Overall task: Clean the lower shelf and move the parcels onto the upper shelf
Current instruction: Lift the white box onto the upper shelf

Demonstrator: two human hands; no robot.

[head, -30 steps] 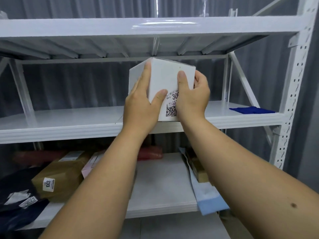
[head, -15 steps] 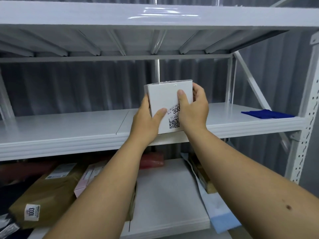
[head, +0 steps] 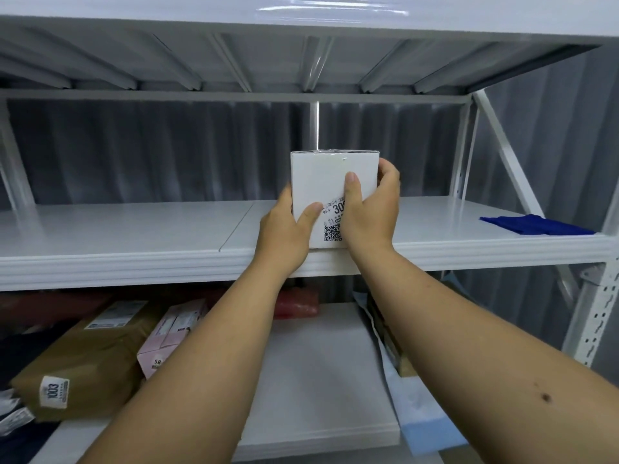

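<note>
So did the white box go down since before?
Yes. The box came down: it was in the air above the shelf edge, and now its bottom sits at that edge, both hands holding it.

Brightness: even, cool and moderately bright on the upper shelf (head: pixel 134 236).
Source: overhead, judged by the white glare streak on the top shelf (head: pixel 331 8).
Shadows: deep under the upper shelf; the far left of the lower shelf (head: pixel 318 380) is dim.
Focus: centre sharp; near forearms and left parcels slightly soft.
Distortion: wide-angle bending of the right upright (head: pixel 593 313) and shelf edges.
</note>
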